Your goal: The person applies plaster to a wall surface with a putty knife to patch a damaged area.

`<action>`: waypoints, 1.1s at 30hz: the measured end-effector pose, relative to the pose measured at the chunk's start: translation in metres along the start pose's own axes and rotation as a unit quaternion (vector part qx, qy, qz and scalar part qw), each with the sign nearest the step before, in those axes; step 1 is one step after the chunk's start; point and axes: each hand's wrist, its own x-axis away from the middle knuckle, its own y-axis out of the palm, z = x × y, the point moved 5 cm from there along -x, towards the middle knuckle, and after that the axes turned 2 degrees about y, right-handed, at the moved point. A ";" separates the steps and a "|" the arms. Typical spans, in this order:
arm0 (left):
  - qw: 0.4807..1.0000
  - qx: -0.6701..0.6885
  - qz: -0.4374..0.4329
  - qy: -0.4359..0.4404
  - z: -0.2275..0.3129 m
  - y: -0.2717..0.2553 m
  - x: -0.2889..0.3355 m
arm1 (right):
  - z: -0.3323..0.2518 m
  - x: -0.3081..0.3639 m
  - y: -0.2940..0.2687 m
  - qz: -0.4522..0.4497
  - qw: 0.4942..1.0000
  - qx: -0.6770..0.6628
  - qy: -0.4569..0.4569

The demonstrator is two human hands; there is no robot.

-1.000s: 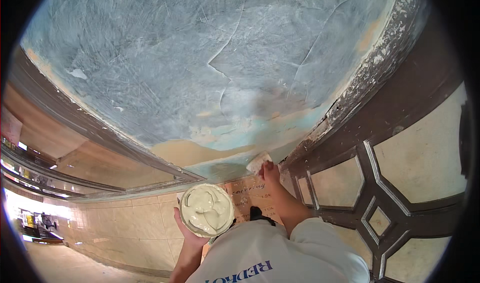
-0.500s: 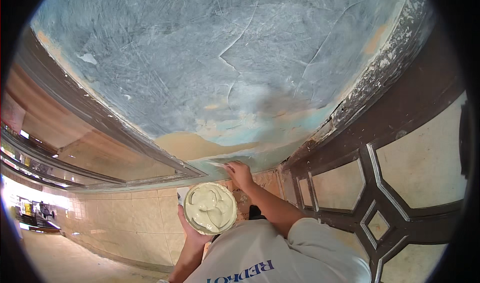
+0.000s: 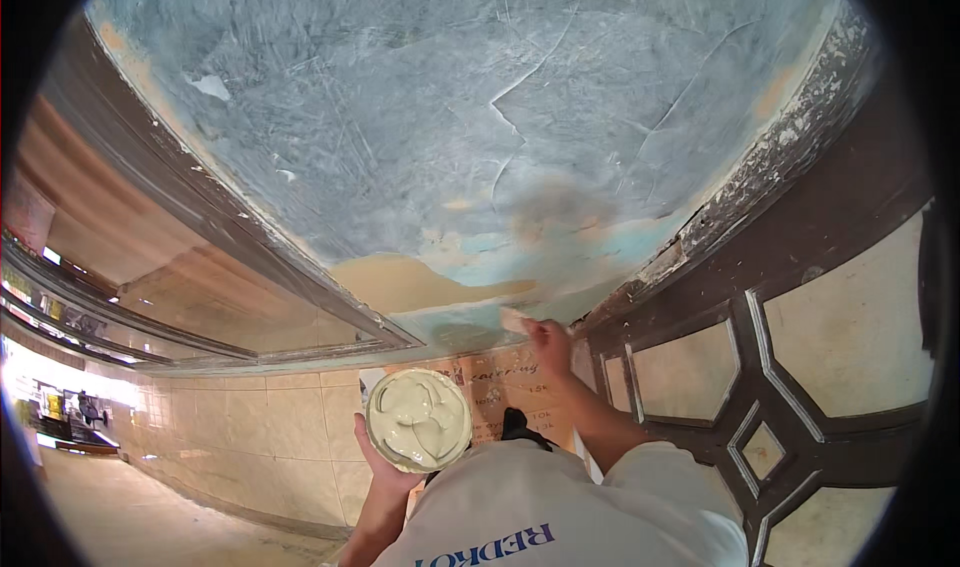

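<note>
Below the patchy wall, our left fingers hold a paste tub that tilting could spill; our right fingers pinch a scraper.

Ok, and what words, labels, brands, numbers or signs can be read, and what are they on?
I won't copy wording, only place it.
White T-shirt: large blue capitals.
Orange-brown sign: dark lettering and numbers, partly hidden.
Tub of pale paste: no lettering visible.
Background clutter at far left: too small and blurred to read.
</note>
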 end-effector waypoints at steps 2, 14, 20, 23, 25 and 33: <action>0.999 0.023 0.019 -0.014 -0.001 -0.005 -0.001 | -0.020 0.005 0.041 -0.045 0.997 0.066 0.007; 0.948 0.310 -0.009 -0.065 -0.002 -0.005 0.002 | 0.000 -0.037 0.002 0.116 0.992 0.009 0.043; 0.988 0.141 0.008 -0.069 -0.011 -0.023 -0.004 | 0.019 -0.016 -0.026 0.102 0.991 -0.061 0.053; 0.991 0.114 0.039 -0.060 -0.020 -0.021 -0.013 | -0.011 -0.013 0.008 0.023 0.999 -0.038 0.032; 0.991 0.107 0.022 -0.074 -0.025 -0.008 -0.019 | -0.014 -0.021 0.014 -0.001 0.998 0.004 0.057; 0.992 0.107 0.006 -0.066 -0.033 0.015 -0.020 | 0.017 -0.046 -0.069 0.139 0.988 0.017 0.073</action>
